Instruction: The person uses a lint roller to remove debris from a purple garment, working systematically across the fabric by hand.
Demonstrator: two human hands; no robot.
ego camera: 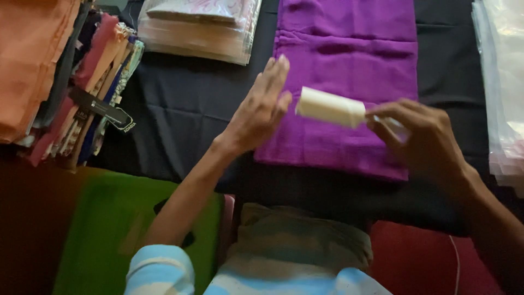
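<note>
A folded purple cloth [349, 60] lies on a black-covered surface [185, 104] in front of me. My right hand [423, 139] grips the handle of a white lint roller [330, 107] and holds it just above the cloth's near half. My left hand [262, 106] is open with fingers stretched out. Its palm faces the free end of the roller and is touching or nearly touching it, right at the cloth's left edge.
A stack of folded cloths in orange, red and patterned colours [65, 76] sits at the left. Clear plastic packets with fabric [199, 27] lie at the back, and more plastic bags [505, 93] at the right edge. A green cloth [109, 218] and a red cushion [426, 262] are near me.
</note>
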